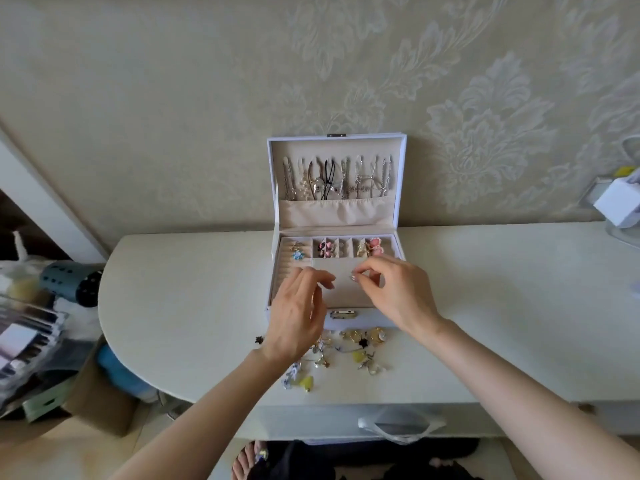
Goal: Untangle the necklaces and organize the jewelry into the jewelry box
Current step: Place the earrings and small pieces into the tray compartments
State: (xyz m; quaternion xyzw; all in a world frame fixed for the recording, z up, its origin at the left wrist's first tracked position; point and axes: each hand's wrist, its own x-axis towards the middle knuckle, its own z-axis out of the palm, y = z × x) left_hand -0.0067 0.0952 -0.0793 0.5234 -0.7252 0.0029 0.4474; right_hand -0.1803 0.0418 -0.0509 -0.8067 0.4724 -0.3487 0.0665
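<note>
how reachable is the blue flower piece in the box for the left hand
Likely yes: the left hand hovers just short of the blue flower piece, the jewelry box is open, nothing lies between.

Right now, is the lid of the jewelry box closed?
No, the jewelry box lid stands open and upright against the wall, with necklaces hanging inside it.

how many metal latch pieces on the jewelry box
2: one latch piece on the open lid's top edge, the other on the jewelry box front wall; none seem hidden.
</note>
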